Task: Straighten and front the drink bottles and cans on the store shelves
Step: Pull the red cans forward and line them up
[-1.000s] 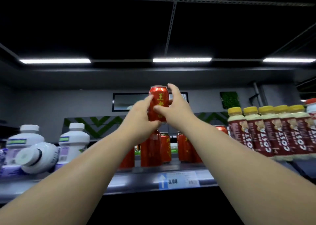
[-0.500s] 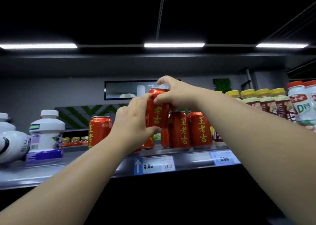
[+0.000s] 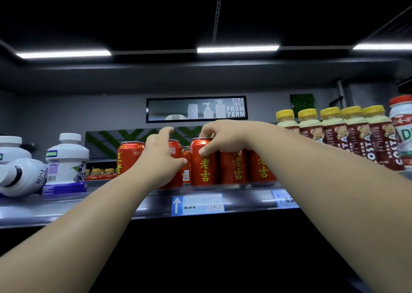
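A red can with yellow characters (image 3: 204, 167) stands upright at the shelf's front edge, label facing me. My right hand (image 3: 225, 136) grips its top, thumb on the front and fingers over the rim. My left hand (image 3: 159, 159) hovers just left of it with fingers spread and relaxed, holding nothing; its thumb tip lies close to the can's left side. It partly hides another red can (image 3: 176, 150). More red cans stand to the right (image 3: 234, 169) and one at the far left (image 3: 128, 157). One smaller can (image 3: 186, 165) sits further back.
Yellow-capped Costa bottles (image 3: 334, 136) line the shelf on the right, next to a red-capped white bottle (image 3: 402, 128). On the left a white jug (image 3: 66, 159) stands upright and another (image 3: 22, 177) lies on its side. A price tag (image 3: 198, 203) hangs on the shelf edge (image 3: 89, 207).
The red can came down from above the row and now stands on the shelf. My left hand has let go of it; my right hand still holds its top.
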### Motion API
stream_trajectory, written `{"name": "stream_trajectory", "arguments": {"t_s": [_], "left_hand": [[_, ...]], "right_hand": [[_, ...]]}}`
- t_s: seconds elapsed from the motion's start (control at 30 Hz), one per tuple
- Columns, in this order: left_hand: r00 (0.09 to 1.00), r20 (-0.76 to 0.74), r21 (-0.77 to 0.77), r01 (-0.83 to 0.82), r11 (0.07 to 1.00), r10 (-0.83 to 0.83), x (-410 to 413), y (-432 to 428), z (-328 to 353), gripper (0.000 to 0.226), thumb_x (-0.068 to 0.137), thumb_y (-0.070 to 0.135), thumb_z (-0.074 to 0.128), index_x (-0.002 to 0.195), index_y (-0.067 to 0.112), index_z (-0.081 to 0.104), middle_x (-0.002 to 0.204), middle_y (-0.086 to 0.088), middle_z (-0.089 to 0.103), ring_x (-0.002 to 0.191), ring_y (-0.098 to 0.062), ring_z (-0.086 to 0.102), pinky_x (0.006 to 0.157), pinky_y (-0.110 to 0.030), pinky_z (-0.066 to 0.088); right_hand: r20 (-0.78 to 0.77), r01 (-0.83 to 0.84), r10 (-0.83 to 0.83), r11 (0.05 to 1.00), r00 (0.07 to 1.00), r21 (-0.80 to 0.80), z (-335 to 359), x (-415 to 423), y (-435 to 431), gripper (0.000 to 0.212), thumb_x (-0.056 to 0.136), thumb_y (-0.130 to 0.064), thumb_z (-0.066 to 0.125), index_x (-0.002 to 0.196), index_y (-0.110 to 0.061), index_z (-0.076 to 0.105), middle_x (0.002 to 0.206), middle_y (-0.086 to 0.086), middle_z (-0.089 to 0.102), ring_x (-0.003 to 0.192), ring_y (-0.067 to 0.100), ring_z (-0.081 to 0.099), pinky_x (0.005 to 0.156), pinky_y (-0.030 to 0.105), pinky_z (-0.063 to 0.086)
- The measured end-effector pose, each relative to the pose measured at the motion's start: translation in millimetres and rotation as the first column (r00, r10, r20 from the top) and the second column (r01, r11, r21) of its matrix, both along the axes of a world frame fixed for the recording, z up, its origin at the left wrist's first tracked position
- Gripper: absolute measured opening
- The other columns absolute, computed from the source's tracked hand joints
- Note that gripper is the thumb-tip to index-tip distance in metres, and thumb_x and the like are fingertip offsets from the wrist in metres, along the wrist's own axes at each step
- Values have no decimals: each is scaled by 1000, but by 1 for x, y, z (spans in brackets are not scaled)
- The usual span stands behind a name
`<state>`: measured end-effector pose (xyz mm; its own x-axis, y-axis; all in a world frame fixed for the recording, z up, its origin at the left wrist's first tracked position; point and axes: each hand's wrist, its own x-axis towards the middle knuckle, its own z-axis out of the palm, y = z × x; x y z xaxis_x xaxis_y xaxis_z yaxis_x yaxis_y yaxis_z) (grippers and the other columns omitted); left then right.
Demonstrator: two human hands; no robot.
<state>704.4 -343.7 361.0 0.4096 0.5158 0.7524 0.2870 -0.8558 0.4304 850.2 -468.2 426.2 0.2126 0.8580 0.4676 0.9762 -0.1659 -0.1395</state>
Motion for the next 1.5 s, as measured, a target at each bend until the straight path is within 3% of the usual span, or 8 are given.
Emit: {"name": "stream_trajectory", "arguments": {"t_s": [0.3, 0.47, 0.6, 0.77, 0.9, 1.03, 1.2, 1.5], "left_hand": [[993, 106, -91, 62, 994, -52, -4, 8, -15, 90, 78, 41, 80, 148, 30, 26, 142, -5, 46, 122, -25, 51, 94, -40, 48], [990, -28, -151, 134, 979, -140, -3, 8, -21, 104, 81, 35, 78, 152, 42, 2, 145, -2, 42, 122, -23, 51, 102, -47, 48], [994, -47, -126, 87, 988, -94, -5, 9, -20, 114, 70, 47, 84, 151, 42, 4, 146, -4, 38, 126, -24, 47, 105, -48, 44], [973, -110, -233, 174, 957, -203, -10, 15, -20, 108, 88, 29, 71, 151, 46, -15, 108, 9, 54, 91, -18, 63, 84, -44, 59], [994, -50, -136, 86, 987, -93, -11, 18, -24, 122, 67, 56, 83, 151, 44, -5, 141, -3, 46, 115, -24, 56, 98, -47, 50], [982, -109, -149, 134, 980, -151, -10, 19, -26, 110, 85, 42, 71, 152, 39, -16, 107, 9, 50, 90, -10, 60, 84, -35, 53], [991, -58, -71, 115, 991, -119, -12, 23, -30, 112, 76, 51, 78, 153, 35, -3, 139, -1, 49, 104, -16, 54, 95, -37, 49], [995, -44, 42, 94, 995, -93, -7, 21, -36, 113, 74, 58, 75, 154, 34, -1, 143, -1, 46, 119, -19, 51, 99, -38, 44]], "right_hand": [[133, 37, -39, 999, 990, 17, -9, 2, -1, 48, 90, -56, 62, 135, -40, 55, 125, -12, 63, 113, 14, 59, 103, 45, 44], [276, 79, -125, 982, 953, 172, -22, 4, -3, 48, 90, -60, 58, 135, -43, 51, 131, -11, 61, 128, 18, 49, 116, 53, 19], [277, 101, -143, 982, 950, 163, -24, 3, -8, 44, 97, -53, 52, 140, -44, 47, 136, -9, 59, 136, 20, 42, 120, 59, -1], [247, 122, -156, 981, 956, 148, -23, 3, -11, 41, 101, -44, 50, 142, -44, 44, 141, -9, 55, 139, 21, 39, 121, 58, -2], [242, 137, -171, 979, 955, 150, -24, 0, -9, 40, 100, -44, 51, 140, -42, 44, 141, -9, 55, 136, 21, 43, 121, 57, 2], [235, 152, -184, 977, 954, 146, -23, -3, -8, 38, 100, -43, 52, 137, -40, 45, 138, -7, 56, 133, 22, 46, 120, 57, 6], [213, 157, -186, 977, 959, 147, -27, -5, -7, 38, 100, -44, 53, 136, -40, 43, 137, -7, 57, 132, 21, 48, 121, 57, 7], [208, 182, -213, 971, 955, 155, -26, -11, -9, 36, 100, -43, 53, 135, -40, 45, 137, -7, 57, 131, 22, 48, 120, 55, 10]]}}
